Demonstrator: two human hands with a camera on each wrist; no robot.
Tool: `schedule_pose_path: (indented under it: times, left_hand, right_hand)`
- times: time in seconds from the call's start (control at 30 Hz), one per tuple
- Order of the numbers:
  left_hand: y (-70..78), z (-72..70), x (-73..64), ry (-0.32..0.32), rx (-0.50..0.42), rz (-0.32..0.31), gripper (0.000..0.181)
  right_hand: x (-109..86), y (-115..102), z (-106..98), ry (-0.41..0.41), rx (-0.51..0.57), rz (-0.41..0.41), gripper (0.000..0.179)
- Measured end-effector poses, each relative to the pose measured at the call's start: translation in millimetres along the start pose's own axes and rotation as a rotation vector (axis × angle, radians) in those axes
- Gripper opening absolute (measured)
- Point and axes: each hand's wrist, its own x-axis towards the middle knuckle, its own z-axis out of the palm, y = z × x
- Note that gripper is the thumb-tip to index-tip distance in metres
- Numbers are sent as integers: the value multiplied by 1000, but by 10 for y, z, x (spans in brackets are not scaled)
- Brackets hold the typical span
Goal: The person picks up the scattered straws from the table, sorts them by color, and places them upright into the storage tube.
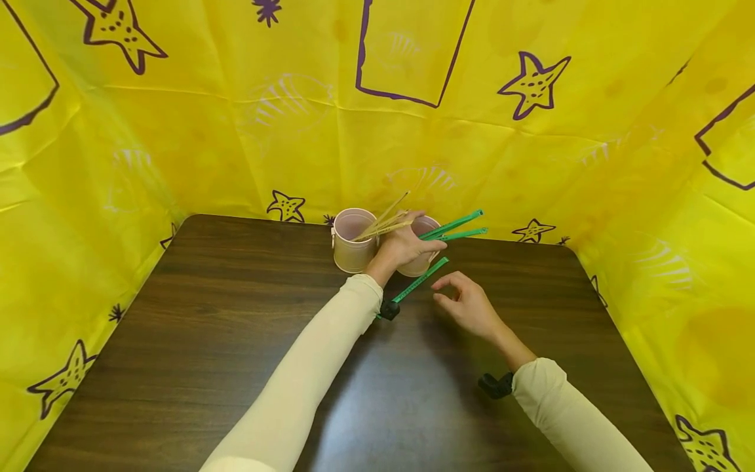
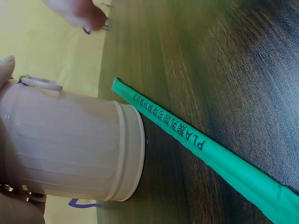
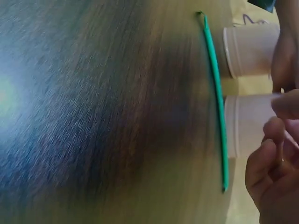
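My left hand (image 1: 402,248) grips the right-hand pale pink bucket (image 2: 65,144) near its rim, thumb on the right side and fingers on the left. Two green-wrapped straws (image 1: 461,223) lean out of this bucket to the right. On the table before it lies another green-wrapped straw (image 2: 201,144) with printed lettering, partly hidden by my left wrist in the head view. My right hand (image 1: 474,308), fingers loosely bent and holding nothing, hovers to the right of that straw. Several thin yellow straws (image 1: 383,226) lean from the left bucket (image 1: 352,259) toward my left hand.
Both buckets stand at the back edge of the dark wood-grain table (image 1: 236,314). Behind and beside the table hangs a yellow cloth (image 1: 206,151) with star and fish drawings. A black wrist camera (image 1: 495,385) sits below my right hand.
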Motion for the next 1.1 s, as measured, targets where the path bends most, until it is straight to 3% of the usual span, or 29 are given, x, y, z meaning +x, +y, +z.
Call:
schedule_pose_path:
  times: [0.23, 0.57, 0.97, 1.1]
  left_hand:
    - [6, -3, 0, -10, -16, 9, 88]
    - [-7, -5, 12, -34, -13, -16, 91]
    - [0, -10, 17, -35, 0, -18, 93]
    - [-1, 3, 24, -37, -18, -13, 94]
  right_hand:
    - [160, -37, 114, -130, -34, -83, 31]
    - [246, -1, 274, -245, -137, -50, 36]
    - [251, -15, 351, -244, -151, -35, 43]
    - [260, -20, 370, -251, -170, -16, 31]
